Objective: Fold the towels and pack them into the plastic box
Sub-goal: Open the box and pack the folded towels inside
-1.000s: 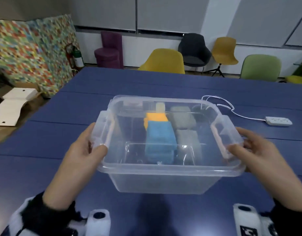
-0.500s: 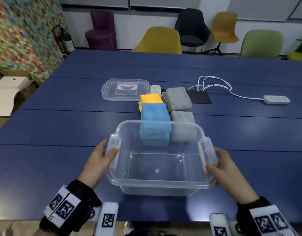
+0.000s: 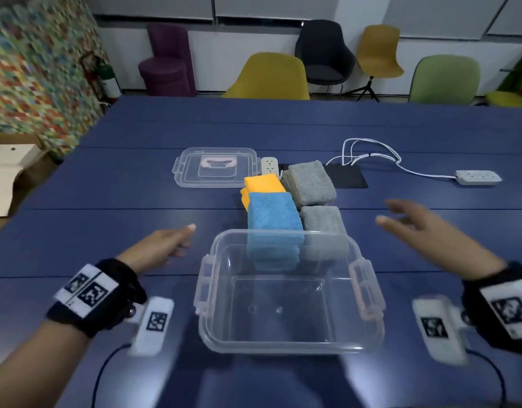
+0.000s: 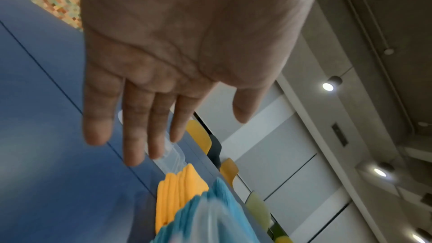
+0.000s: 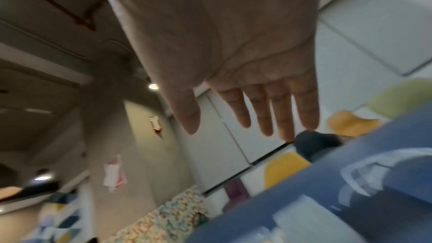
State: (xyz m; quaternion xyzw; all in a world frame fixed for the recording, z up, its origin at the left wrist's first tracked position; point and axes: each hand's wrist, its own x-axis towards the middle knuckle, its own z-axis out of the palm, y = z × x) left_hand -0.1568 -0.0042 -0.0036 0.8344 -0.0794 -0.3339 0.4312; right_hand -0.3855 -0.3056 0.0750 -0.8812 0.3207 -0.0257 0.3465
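Note:
The clear plastic box (image 3: pixel 289 346) stands on the blue table near me, with nothing inside. Just behind it lie folded towels: a blue towel (image 3: pixel 273 214) overlapping an orange towel (image 3: pixel 264 184), and two grey towels (image 3: pixel 311 182) (image 3: pixel 321 219) to their right. My left hand (image 3: pixel 165 241) hovers left of the box with straight fingers, holding nothing. My right hand (image 3: pixel 418 228) hovers to the right, fingers spread, also holding nothing. In the left wrist view my left hand (image 4: pixel 163 117) is flat above the orange towel (image 4: pixel 180 195) and blue towel (image 4: pixel 210 215). The right wrist view shows my right hand (image 5: pixel 245 110) with straight fingers.
The box's clear lid (image 3: pixel 215 166) lies further back on the table. A power strip (image 3: pixel 270 165), a black mat (image 3: pixel 346 176) and a white cable to another power strip (image 3: pixel 477 177) sit behind the towels. Chairs (image 3: pixel 268 78) line the far edge.
The box was carried down and set on the table in front of the towels. Both hands have let go of its side handles and moved outward and forward.

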